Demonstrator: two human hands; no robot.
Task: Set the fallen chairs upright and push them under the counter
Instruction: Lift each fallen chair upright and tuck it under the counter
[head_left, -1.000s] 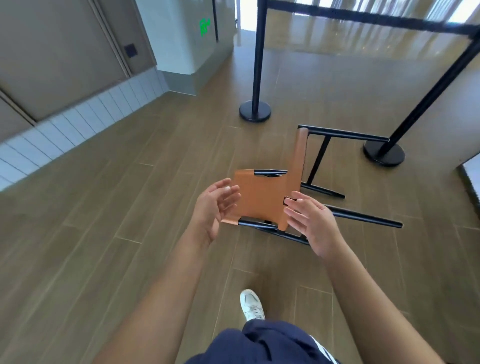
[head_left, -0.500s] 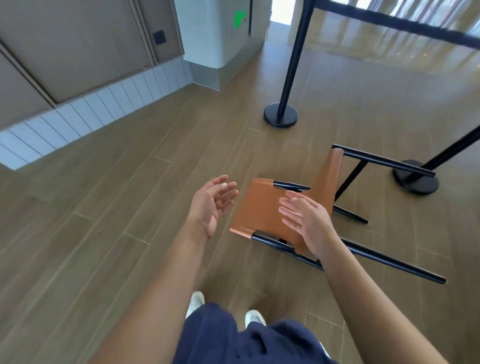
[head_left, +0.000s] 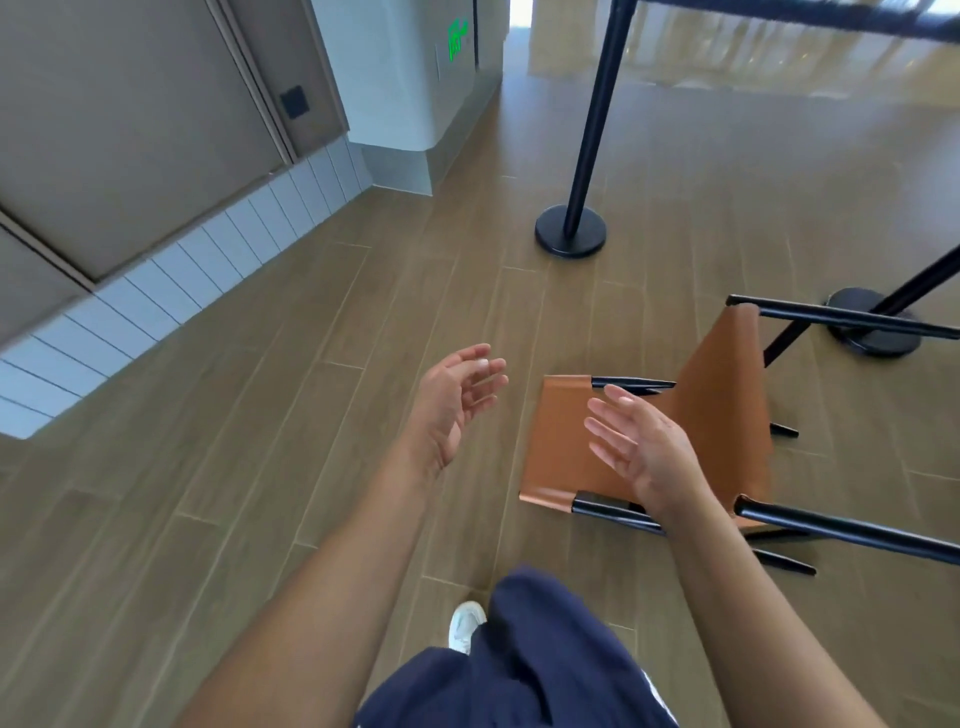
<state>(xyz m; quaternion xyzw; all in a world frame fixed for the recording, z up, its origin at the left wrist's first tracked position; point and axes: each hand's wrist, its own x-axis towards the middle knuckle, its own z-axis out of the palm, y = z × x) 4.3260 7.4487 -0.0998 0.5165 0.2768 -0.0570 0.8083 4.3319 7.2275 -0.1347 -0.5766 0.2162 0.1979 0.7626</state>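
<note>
Chair (head_left: 717, 405) is on its side on the wood floor (head_left: 260, 467), 3 o'clock of centre. Tan sling looks soft and would give; black tube frame looks stiff and light enough. I'd grab the frame rail (head_left: 613, 512), not the leather. My left hand (head_left: 452, 400) and right hand (head_left: 644, 447) are both spread open, holding nothing. Versus a second ago: chair sits further right and closer; hands haven't closed.
</note>
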